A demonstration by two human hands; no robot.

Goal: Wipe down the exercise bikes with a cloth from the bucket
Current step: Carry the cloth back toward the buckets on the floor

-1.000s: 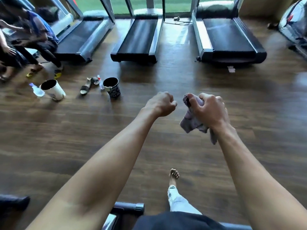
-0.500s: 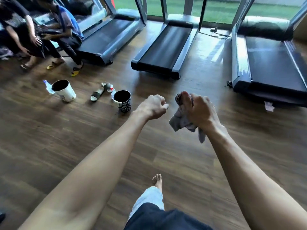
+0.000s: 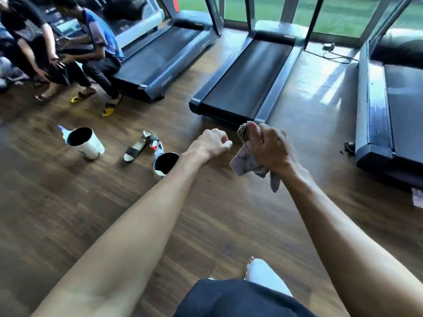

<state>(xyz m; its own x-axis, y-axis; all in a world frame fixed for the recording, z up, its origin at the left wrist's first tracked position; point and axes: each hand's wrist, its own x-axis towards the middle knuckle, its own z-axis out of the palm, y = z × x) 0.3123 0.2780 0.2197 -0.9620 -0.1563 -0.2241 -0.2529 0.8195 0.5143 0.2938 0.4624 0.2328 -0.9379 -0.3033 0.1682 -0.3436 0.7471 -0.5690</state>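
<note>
From the head camera, my right hand [image 3: 271,148] is clenched around a grey cloth [image 3: 246,160], fingers pressed tight together over it, with a bunched end poking up above my thumb and loose folds hanging below my fist. My left hand [image 3: 211,144] is just beside it, curled into a loose fist that holds nothing, not touching the cloth. Both arms reach out over a dark wooden floor [image 3: 68,202]. A dark bucket [image 3: 166,164] stands on the floor, partly hidden behind my left forearm; a white bucket [image 3: 85,143] stands farther left, with a pair of sandals [image 3: 142,145] between them. Three treadmills [image 3: 245,78] line the windows ahead. Two people [image 3: 57,46] sit at the far left.
</note>
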